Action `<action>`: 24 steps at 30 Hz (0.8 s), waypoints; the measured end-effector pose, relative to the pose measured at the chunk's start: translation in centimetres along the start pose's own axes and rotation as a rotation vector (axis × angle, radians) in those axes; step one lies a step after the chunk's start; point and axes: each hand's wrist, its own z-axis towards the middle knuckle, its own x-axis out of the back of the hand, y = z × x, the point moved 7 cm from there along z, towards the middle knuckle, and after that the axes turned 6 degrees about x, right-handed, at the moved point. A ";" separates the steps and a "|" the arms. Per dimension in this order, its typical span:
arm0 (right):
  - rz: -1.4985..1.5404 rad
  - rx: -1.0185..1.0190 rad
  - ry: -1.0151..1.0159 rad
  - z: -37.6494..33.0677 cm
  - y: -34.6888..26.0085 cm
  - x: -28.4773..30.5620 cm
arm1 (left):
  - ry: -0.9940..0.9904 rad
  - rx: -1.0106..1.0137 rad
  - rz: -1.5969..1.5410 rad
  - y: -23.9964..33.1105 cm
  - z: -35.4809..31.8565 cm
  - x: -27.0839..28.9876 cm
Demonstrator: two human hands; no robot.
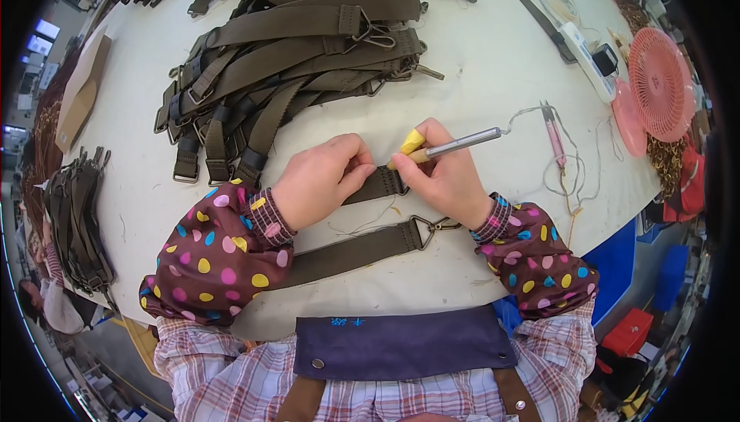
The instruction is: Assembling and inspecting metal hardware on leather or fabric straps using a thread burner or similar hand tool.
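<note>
My right hand (451, 179) grips a pen-shaped corded tool (462, 143) with a silver barrel and a tan handle; yellow wrapping shows by the fingers. The tool's lower end points at the stitched end of an olive webbing strap (378, 184), close beside my left fingertips. My left hand (324, 179) is closed in a pinch over that strap; what sits between its fingers is too small to make out. Nearer to me lies a second olive strap (351, 251), with a metal ring and snap hook (432, 228) at its right end. Loose threads lie between the two straps.
A large heap of olive straps (293, 60) with metal buckles covers the back of the white table (462, 67). More straps (77, 221) lie at the left edge. At right are pink-handled snips (553, 137), a tangled cord, a power strip (587, 60) and a pink fan (659, 75).
</note>
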 end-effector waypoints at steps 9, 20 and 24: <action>-0.037 -0.004 -0.025 0.1 -0.1 -0.1 | -0.064 0.055 -0.057 0.0 0.2 0.0; -0.076 0.022 -0.023 0.1 -0.2 -0.1 | -0.063 0.044 -0.072 -0.1 0.2 -0.1; -0.093 0.021 -0.027 0.0 -0.2 -0.1 | -0.073 0.058 -0.120 -0.4 0.2 0.0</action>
